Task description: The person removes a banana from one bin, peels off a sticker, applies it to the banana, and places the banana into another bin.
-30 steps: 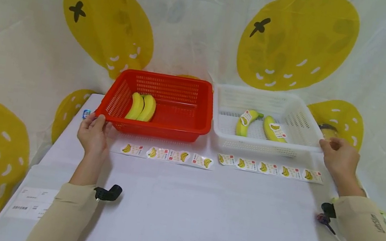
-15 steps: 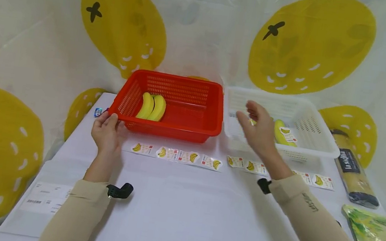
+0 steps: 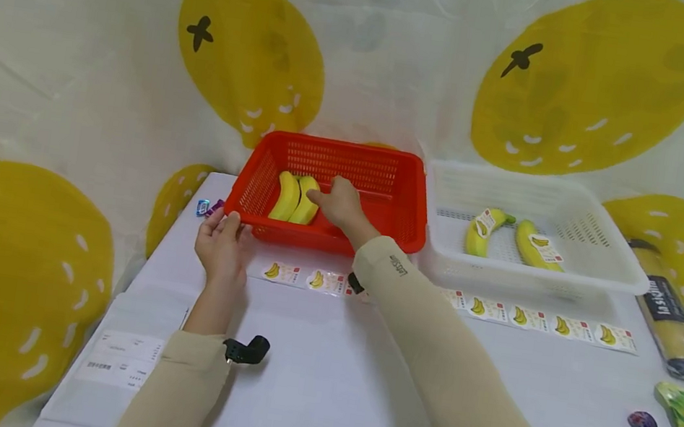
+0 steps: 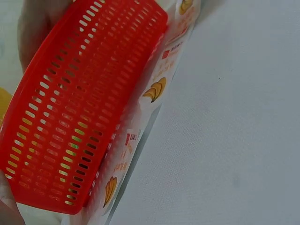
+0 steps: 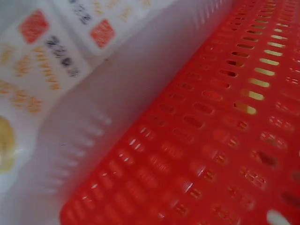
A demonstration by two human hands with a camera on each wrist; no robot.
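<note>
Two bananas (image 3: 295,198) lying side by side in the red basket (image 3: 386,176), toward its left end, long axes running front to back. Right hand (image 3: 335,202) reached across and down into the basket, fingers (image 3: 315,197) curled onto the right-hand banana of the pair — touching it for certain, a full grip not clear from here. Bananas just to the left of that hand, so the right hand much the nearer. Left hand (image 3: 221,244) outside, at the basket's front-left corner, fingers relaxed and resting against the rim — steadying, not clutching. Row of banana stickers (image 3: 305,278) on the counter (image 3: 318,385) just in front. Two more bananas, already stickered, in the white basket (image 3: 602,228) alongside.
</note>
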